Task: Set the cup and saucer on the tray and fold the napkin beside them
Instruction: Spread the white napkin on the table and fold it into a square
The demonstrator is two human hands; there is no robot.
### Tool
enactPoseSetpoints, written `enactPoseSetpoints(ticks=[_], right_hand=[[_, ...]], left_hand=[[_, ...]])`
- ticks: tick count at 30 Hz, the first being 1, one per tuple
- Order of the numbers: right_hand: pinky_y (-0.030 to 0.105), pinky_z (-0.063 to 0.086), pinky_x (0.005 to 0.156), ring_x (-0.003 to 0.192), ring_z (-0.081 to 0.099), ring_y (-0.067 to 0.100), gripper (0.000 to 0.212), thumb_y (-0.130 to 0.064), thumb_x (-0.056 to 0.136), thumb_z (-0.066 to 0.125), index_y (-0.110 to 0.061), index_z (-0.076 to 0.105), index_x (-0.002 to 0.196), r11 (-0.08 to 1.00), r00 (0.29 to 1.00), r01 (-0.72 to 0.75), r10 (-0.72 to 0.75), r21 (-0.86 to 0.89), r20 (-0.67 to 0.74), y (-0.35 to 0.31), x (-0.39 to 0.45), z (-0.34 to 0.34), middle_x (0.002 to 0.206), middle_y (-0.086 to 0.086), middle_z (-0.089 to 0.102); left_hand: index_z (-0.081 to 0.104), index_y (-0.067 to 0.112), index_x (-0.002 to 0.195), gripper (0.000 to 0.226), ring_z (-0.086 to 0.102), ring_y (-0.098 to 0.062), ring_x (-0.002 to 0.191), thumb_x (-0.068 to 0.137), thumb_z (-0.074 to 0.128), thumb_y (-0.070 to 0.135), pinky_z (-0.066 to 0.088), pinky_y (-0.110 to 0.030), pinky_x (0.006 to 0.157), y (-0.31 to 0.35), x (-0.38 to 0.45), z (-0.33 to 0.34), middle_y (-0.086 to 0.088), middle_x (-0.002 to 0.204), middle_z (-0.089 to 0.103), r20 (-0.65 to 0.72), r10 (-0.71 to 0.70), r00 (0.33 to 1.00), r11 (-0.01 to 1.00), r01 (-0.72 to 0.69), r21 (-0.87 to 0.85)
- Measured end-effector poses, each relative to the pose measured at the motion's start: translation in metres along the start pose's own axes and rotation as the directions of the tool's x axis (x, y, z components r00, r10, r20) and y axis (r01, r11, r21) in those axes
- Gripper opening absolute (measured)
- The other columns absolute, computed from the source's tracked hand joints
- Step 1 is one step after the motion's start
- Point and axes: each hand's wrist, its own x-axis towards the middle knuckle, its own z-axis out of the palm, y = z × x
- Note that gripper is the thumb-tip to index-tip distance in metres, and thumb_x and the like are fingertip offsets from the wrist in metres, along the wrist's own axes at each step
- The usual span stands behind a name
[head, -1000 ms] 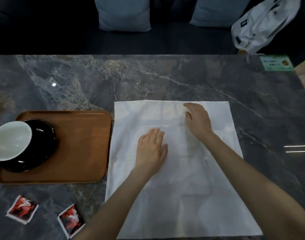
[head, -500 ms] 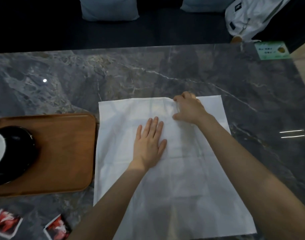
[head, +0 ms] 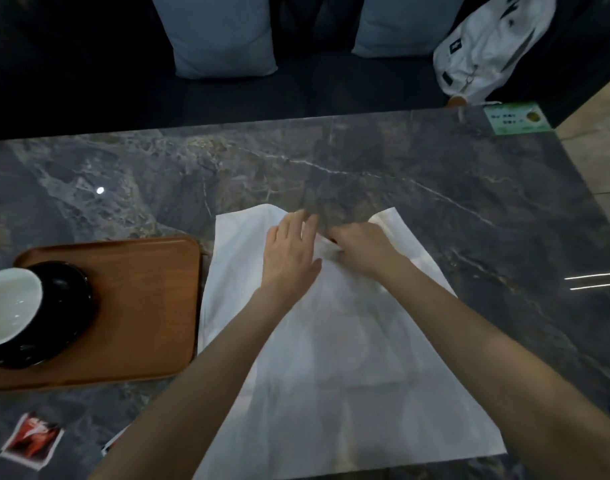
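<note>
My main worry is the napkin (head: 334, 341), which lies flat on the marble table (head: 435, 188) just right of the wooden tray (head: 141, 306): its far edge is bunched toward the middle, and if that gather is pulled unevenly I judge the fold will come out skewed, or the whole cloth will slide on the glossy stone. My right hand (head: 362, 251) has its fingers curled and seems to pinch the cloth at that far edge; my left hand (head: 289, 254) lies beside it with fingers mostly straight on the fabric, though motion blur at the fingertips keeps me from saying whether they also grip. If the left hand lifts too soon, nothing pins the cloth. The left edge of the napkin runs close along the tray, so a drag that way could ride it up onto the rim. The cup (head: 9, 306) sits on the black saucer (head: 64, 306) at the tray's left end, both cut by the frame edge, so I cannot see the handle or how squarely they sit. In front of the tray lie 2 red sachets (head: 31, 441), 1 mostly hidden behind my left forearm. The napkin's near edge is partly cut off.
</note>
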Motion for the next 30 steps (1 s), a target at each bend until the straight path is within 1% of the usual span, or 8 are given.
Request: enactPoseSetpoints(ticks=[2, 4, 6, 9, 15, 23, 28, 30], right_hand=[[0.034, 0.047, 0.066, 0.086, 0.065, 0.030, 0.027, -0.016, 0.089, 0.050, -0.011, 0.054, 0.116, 0.994, 0.988, 0.065, -0.077, -0.092, -0.134, -0.002, -0.013, 0.005, 0.097, 0.012, 0.067], [0.029, 0.044, 0.045, 0.058, 0.064, 0.028, 0.017, -0.006, 0.075, 0.056, -0.008, 0.062, 0.091, 0.972, 0.929, 0.163, -0.209, -0.170, -0.304, -0.006, -0.032, 0.003, 0.069, 0.010, 0.065], [0.023, 0.033, 0.035, 0.039, 0.055, 0.026, 0.009, -0.007, 0.059, 0.058, -0.011, 0.058, 0.067, 0.956, 0.890, 0.178, -0.258, -0.234, -0.377, -0.007, -0.052, 0.001, 0.050, 0.005, 0.056], [0.021, 0.024, 0.036, 0.035, 0.049, 0.025, 0.031, 0.001, 0.038, 0.073, -0.011, 0.055, 0.060, 0.954, 0.918, 0.137, -0.224, -0.266, -0.329, -0.008, -0.079, 0.004, 0.046, 0.004, 0.051], [0.019, 0.020, 0.039, 0.037, 0.051, 0.022, 0.043, -0.004, 0.030, 0.082, -0.012, 0.054, 0.062, 0.964, 0.962, 0.072, -0.136, -0.257, -0.239, -0.011, -0.119, 0.024, 0.048, 0.002, 0.052], [0.022, 0.014, 0.038, 0.032, 0.043, 0.024, 0.044, 0.005, 0.031, 0.078, -0.009, 0.052, 0.063, 0.961, 0.945, 0.053, -0.137, -0.273, -0.296, -0.009, -0.179, 0.048, 0.048, 0.004, 0.049], [0.024, 0.016, 0.037, 0.036, 0.045, 0.021, 0.059, -0.001, 0.034, 0.083, -0.012, 0.040, 0.074, 0.939, 0.936, 0.139, -0.229, -0.315, -0.269, -0.020, -0.215, 0.081, 0.054, 0.003, 0.051], [0.024, 0.017, 0.037, 0.038, 0.046, 0.020, 0.066, -0.002, 0.032, 0.084, -0.013, 0.036, 0.076, 0.930, 0.936, 0.163, -0.251, -0.328, -0.247, -0.024, -0.228, 0.094, 0.056, 0.002, 0.051]], left_hand=[[0.035, 0.013, 0.138, 0.069, 0.027, -0.029, 0.137, 0.079, 0.067, 0.028, 0.021, -0.042, 0.112, -0.003, 0.000, -0.003, -0.012, 0.147, 0.034, 0.074, 0.102, 0.992, 0.990, -0.108, 0.092], [0.042, 0.015, 0.132, 0.052, 0.025, -0.025, 0.138, 0.084, 0.059, 0.025, 0.007, -0.043, 0.115, -0.009, 0.000, -0.004, -0.007, 0.141, 0.042, 0.167, 0.103, 0.981, 0.984, -0.125, 0.130], [0.064, 0.013, 0.099, 0.029, 0.054, -0.025, 0.111, 0.070, 0.068, 0.017, 0.022, -0.045, 0.113, -0.014, -0.006, -0.007, -0.006, 0.101, 0.065, 0.103, 0.149, 0.983, 0.966, -0.167, 0.196], [0.060, 0.013, 0.058, 0.026, 0.061, -0.023, 0.059, 0.040, 0.077, 0.004, 0.047, -0.049, 0.092, -0.022, -0.021, -0.012, -0.001, 0.052, 0.057, 0.065, 0.265, 0.962, 0.906, -0.271, 0.324], [0.060, 0.013, 0.058, 0.026, 0.056, -0.022, 0.052, 0.039, 0.077, 0.008, 0.036, -0.036, 0.086, -0.023, -0.060, -0.022, -0.001, 0.048, 0.056, 0.163, 0.473, 0.866, 0.764, -0.495, 0.414], [0.043, 0.009, 0.080, 0.059, 0.056, -0.024, 0.050, 0.044, 0.085, 0.028, 0.029, -0.033, 0.067, -0.039, -0.121, -0.036, -0.005, 0.055, 0.058, 0.162, 0.624, 0.765, 0.705, -0.639, 0.308], [0.039, 0.014, 0.080, 0.012, 0.050, -0.020, 0.043, 0.071, 0.046, 0.012, 0.037, -0.030, 0.054, -0.047, -0.164, -0.022, -0.003, 0.054, 0.054, 0.056, 0.684, 0.727, 0.688, -0.669, 0.281], [0.041, 0.014, 0.081, 0.010, 0.048, -0.019, 0.043, 0.074, 0.039, 0.008, 0.039, -0.028, 0.045, -0.048, -0.180, -0.014, -0.003, 0.057, 0.053, 0.035, 0.693, 0.720, 0.689, -0.676, 0.260]])
